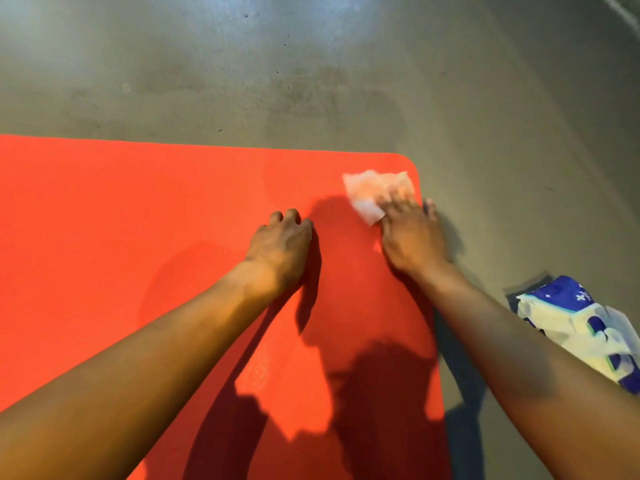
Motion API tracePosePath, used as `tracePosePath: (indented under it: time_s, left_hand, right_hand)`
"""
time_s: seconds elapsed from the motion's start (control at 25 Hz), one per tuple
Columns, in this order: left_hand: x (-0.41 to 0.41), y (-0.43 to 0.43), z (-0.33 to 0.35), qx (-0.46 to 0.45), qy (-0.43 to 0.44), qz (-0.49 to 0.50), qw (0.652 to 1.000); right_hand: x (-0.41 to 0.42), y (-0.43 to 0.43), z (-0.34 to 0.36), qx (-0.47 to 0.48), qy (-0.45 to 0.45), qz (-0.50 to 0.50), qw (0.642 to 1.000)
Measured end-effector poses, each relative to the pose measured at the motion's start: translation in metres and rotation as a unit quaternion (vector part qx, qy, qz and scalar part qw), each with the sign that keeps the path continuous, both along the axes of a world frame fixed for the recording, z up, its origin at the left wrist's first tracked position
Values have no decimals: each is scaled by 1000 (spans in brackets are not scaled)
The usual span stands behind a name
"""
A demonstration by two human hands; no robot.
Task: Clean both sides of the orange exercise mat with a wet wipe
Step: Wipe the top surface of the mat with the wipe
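Observation:
The orange exercise mat point(138, 220) lies flat on the floor and fills the left and centre of the view, its rounded far right corner near the middle right. A white wet wipe point(372, 192) lies spread on that corner. My right hand point(412, 233) presses down on the wipe's near edge with its fingers, and its thumb reaches over the mat's right edge. My left hand point(280, 247) rests on the mat to the left of the wipe, fingers curled and apart, holding nothing.
A blue and white wet wipe pack point(585, 327) lies on the grey concrete floor point(311, 81) to the right of the mat, beside my right forearm. Shadows of my arms fall across the mat's near part.

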State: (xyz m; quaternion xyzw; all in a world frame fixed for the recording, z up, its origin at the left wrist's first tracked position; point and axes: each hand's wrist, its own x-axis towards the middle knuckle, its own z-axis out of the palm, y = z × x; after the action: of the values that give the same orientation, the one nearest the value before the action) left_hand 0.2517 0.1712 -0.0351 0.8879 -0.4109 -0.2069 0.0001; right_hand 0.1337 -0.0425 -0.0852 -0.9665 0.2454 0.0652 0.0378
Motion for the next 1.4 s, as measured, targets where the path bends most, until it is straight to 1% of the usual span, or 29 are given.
tracePosePath:
  time_s: [0.04,0.08,0.12,0.24,0.36,0.52,0.72,0.84,0.96,1.04,1.12,1.24,1.32,1.4]
  left_hand:
    - [-2,-2,-2,-27,11,-17,999]
    - [-4,-4,-4,-50,24,-33,998]
    - [-6,-7,-6,-61,38,-43,996]
    - [-8,-17,-7,-35,73,-46,996]
    - [-8,-25,-9,-2,35,-79,996]
    - [-13,-39,2,19,22,-73,997]
    - [-14,-51,11,44,5,-72,996]
    - [-13,-50,12,44,2,-73,996]
    - [-11,-49,9,41,-1,-70,997]
    - [-12,-49,8,41,-1,-65,997]
    - [-13,-48,7,46,0,-62,997]
    - [-13,-44,7,41,5,-57,998]
    - [-13,-39,7,28,13,-52,998]
    - [-15,-33,4,21,20,-46,999]
  right_hand:
    - [2,-16,4,19,1,-58,998]
    - [3,-24,7,37,1,-92,995]
    - [2,-21,8,43,-4,-103,994]
    - [-19,22,2,38,-23,-84,995]
    - [-36,46,-2,36,-26,-84,996]
    - [5,2,6,47,9,-53,997]
    - [71,-50,12,117,42,-51,991]
    - [62,-39,8,117,-2,-89,989]
    - [19,11,-5,63,-65,-115,989]
    - [-6,38,-11,37,-84,-112,989]
    - [-9,35,-9,50,-71,-104,991]
    - [18,-7,-2,82,-45,-79,992]
    - [31,-27,3,109,-30,-84,990]
    - [30,-20,5,117,-18,-105,987]
